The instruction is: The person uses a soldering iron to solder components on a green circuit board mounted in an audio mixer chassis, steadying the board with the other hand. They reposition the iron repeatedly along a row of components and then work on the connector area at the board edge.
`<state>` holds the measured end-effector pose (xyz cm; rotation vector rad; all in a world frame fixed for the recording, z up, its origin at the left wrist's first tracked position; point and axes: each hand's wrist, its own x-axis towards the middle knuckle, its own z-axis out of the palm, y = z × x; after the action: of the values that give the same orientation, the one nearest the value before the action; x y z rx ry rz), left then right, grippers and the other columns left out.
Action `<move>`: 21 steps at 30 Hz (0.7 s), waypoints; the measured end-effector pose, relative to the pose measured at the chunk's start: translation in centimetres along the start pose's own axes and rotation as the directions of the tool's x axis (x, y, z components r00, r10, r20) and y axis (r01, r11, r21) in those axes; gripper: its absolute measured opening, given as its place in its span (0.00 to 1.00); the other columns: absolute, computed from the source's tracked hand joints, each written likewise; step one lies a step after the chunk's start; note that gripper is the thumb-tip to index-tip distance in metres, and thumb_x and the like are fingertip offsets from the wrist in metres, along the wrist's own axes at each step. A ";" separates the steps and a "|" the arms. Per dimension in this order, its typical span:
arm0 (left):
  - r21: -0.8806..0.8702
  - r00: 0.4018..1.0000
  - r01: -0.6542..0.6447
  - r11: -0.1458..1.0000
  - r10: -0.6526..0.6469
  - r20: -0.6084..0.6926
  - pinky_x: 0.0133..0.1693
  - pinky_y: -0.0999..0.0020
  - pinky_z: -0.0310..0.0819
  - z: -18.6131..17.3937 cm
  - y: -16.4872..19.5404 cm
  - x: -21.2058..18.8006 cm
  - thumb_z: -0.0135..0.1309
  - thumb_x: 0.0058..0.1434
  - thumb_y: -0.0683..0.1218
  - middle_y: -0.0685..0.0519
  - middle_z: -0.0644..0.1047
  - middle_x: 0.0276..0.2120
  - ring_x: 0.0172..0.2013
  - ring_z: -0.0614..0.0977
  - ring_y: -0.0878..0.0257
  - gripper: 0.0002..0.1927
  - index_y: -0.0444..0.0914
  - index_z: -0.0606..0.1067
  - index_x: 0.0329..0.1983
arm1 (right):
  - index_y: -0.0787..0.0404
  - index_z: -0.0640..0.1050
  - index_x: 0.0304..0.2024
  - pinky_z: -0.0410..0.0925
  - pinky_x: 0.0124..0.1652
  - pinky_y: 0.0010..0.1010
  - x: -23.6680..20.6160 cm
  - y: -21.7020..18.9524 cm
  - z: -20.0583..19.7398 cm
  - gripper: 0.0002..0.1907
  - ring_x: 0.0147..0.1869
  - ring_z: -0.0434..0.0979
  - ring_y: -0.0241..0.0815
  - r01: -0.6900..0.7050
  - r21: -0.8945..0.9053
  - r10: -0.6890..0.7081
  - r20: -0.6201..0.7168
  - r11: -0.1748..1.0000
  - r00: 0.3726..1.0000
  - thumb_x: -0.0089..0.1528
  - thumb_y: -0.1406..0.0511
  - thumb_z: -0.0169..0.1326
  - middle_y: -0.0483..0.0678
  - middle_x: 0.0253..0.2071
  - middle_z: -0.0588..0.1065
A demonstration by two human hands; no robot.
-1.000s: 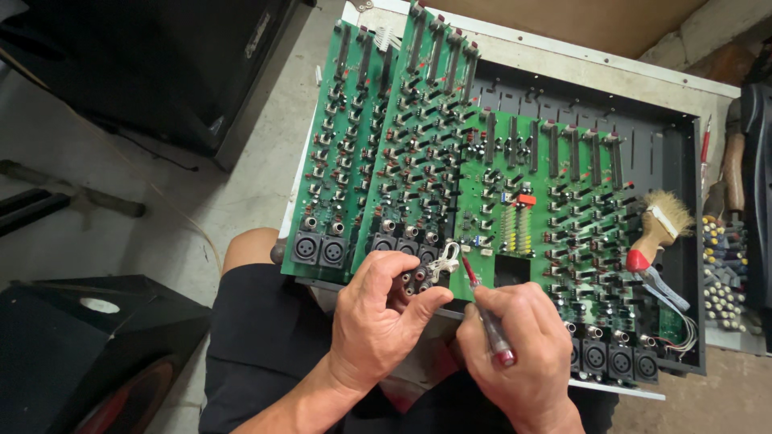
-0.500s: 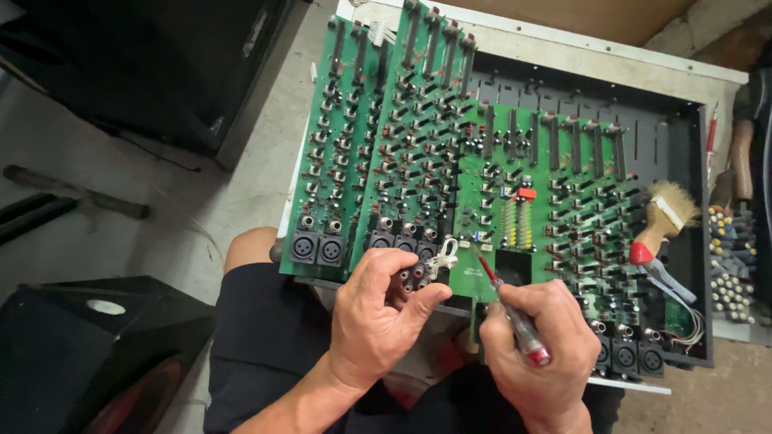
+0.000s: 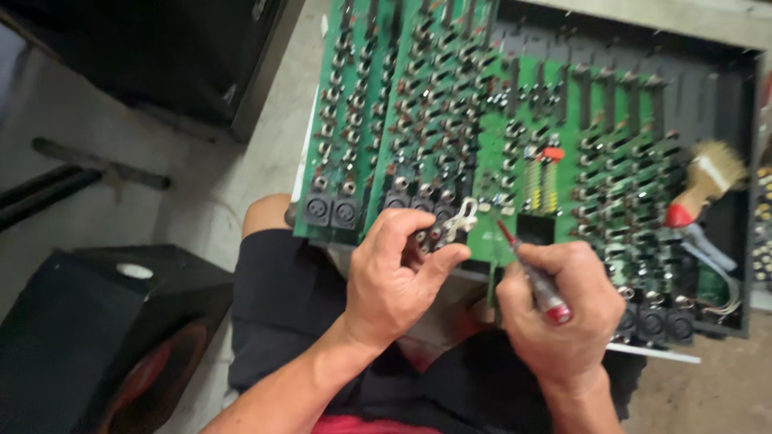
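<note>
While a dark speaker box (image 3: 104,337) sits on the floor at far left, the left hand (image 3: 398,277) reaches over the near edge of the green circuit boards (image 3: 418,120), its thumb and fingers curled together and pinching a small white metal connector piece (image 3: 460,219) at the row of black sockets. Just right of it, the right hand (image 3: 563,309) grips a red-handled screwdriver (image 3: 531,273) in closed fingers, the tip touching the board beside the white piece. Both boards lie in an open black chassis (image 3: 748,161) resting on the person's lap. Farther right, a brush with pale bristles and red ferrule (image 3: 700,185) lies in the chassis.
</note>
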<state>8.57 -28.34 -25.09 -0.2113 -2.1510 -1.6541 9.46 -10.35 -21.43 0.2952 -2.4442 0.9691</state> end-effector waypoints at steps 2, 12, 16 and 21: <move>0.008 1.000 0.003 1.000 -0.003 0.002 0.29 0.74 0.74 0.0 0.1 -0.1 0.68 0.62 0.51 0.53 0.75 0.37 0.27 0.77 0.69 0.22 0.37 0.72 0.51 | 0.64 0.78 0.41 0.70 0.36 0.30 -0.3 0.2 -0.1 0.09 0.34 0.78 0.44 -0.001 -0.002 0.001 0.005 1.000 1.000 0.60 0.74 0.61 0.52 0.35 0.75; -0.005 1.000 -0.001 1.000 0.001 0.001 0.31 0.75 0.75 1.7 1.0 -1.3 0.67 0.64 0.52 0.53 0.75 0.40 0.28 0.77 0.70 0.22 0.37 0.72 0.53 | 0.66 0.78 0.41 0.69 0.37 0.32 -1.0 1.3 -2.1 0.08 0.35 0.77 0.46 0.062 -0.002 -0.062 0.032 0.998 0.998 0.60 0.75 0.62 0.52 0.34 0.75; 0.008 0.999 0.030 1.000 -0.030 0.011 0.29 0.78 0.75 0.5 0.3 -1.2 0.67 0.66 0.53 0.54 0.74 0.37 0.26 0.77 0.72 0.22 0.38 0.72 0.53 | 0.66 0.78 0.41 0.69 0.37 0.33 -1.2 1.0 -1.4 0.08 0.35 0.77 0.48 0.069 -0.023 -0.068 0.066 0.997 0.996 0.61 0.76 0.62 0.53 0.34 0.74; -0.008 1.000 0.012 1.000 -0.012 0.013 0.29 0.78 0.74 1.7 0.7 -1.5 0.67 0.66 0.53 0.55 0.74 0.37 0.26 0.76 0.72 0.23 0.38 0.72 0.54 | 0.67 0.77 0.40 0.69 0.39 0.33 -1.1 1.7 -2.1 0.07 0.37 0.77 0.47 0.112 0.010 -0.113 0.053 0.994 0.992 0.62 0.76 0.61 0.53 0.35 0.75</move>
<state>9.78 -26.38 -25.45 -0.2122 -2.1589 -1.6731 10.52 -7.60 -21.64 0.4617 -2.4438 0.9325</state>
